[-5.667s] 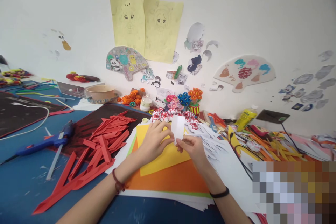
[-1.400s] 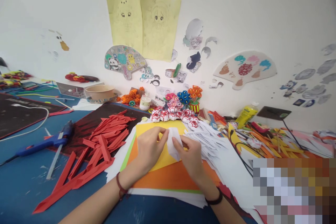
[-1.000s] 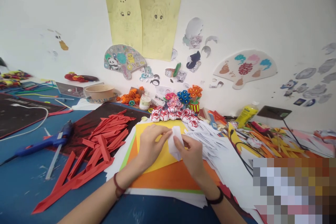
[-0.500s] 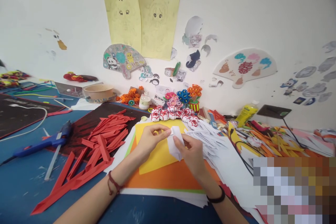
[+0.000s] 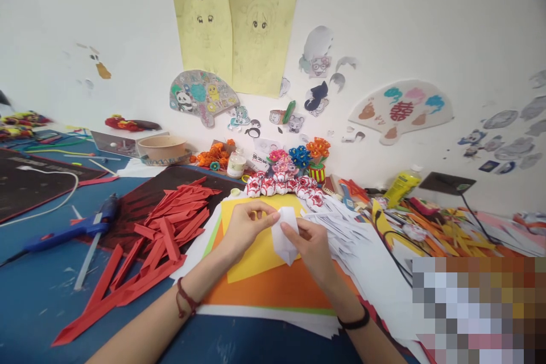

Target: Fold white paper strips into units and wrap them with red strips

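A folded piece of white paper (image 5: 285,239) is held up between my two hands over a yellow sheet (image 5: 249,259). My left hand (image 5: 249,227) pinches its upper left corner between thumb and finger. On the right side, my right hand (image 5: 310,244) grips the same piece, thumb in front and fingers partly hidden behind. Under the yellow sheet lies an orange sheet (image 5: 273,290) on a stack of other paper. Folded red paper strips (image 5: 179,222) lie in a pile to the left, and folded white strips (image 5: 341,230) to the right.
A blue glue gun (image 5: 77,236) lies at the left with its cord. Behind the sheets stand red-and-white paper pieces (image 5: 281,185), paper flowers (image 5: 301,156) and a small bottle (image 5: 236,164). A yellow-green bottle (image 5: 402,186) and a black cable (image 5: 394,253) are at the right.
The white paper has turned slightly in my fingers, its lower tip now a little lower. Both hands keep their grip, and the whole view has shifted slightly.
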{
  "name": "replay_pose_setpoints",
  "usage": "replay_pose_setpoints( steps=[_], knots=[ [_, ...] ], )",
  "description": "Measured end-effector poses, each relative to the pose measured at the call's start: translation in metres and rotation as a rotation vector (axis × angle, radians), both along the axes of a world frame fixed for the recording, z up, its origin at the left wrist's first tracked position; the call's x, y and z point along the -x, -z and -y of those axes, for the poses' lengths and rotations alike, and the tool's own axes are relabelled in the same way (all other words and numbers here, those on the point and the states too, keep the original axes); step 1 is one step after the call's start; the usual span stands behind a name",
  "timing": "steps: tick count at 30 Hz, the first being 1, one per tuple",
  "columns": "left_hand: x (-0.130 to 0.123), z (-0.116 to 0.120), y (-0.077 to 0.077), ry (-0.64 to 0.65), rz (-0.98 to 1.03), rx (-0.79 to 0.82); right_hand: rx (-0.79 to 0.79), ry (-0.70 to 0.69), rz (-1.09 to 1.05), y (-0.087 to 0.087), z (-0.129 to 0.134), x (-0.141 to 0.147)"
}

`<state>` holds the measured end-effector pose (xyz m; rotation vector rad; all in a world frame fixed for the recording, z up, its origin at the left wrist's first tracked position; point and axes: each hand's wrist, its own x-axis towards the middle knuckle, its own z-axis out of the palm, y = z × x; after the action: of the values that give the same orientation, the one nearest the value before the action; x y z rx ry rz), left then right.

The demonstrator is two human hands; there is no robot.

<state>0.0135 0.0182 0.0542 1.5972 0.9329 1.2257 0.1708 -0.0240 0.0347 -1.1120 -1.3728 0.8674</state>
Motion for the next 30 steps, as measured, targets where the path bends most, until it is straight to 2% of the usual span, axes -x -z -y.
replay_pose_setpoints(
  steps=[8,15,20,26,30],
  knots=[
    [0.0002,0.003,-0.0045,0.018,-0.03,-0.034,-0.005,0.011,-0.02,0.0014,-0.0022,-0.0011],
    [0.0018,0.0019,-0.0071,0.04,-0.134,-0.112,-0.013,0.028,-0.005,0.0013,-0.0019,-0.0035],
    [0.0023,0.0025,-0.0073,0.042,-0.15,-0.181,-0.028,-0.019,0.016,-0.0002,0.0002,-0.0023],
    [0.003,0.0035,-0.008,0.058,-0.155,-0.16,-0.031,-0.032,0.008,-0.0034,0.0024,-0.0009],
    [0.0033,0.0031,-0.0073,0.082,-0.144,-0.208,-0.035,-0.045,0.017,-0.0025,0.0011,-0.0008]
  ],
)
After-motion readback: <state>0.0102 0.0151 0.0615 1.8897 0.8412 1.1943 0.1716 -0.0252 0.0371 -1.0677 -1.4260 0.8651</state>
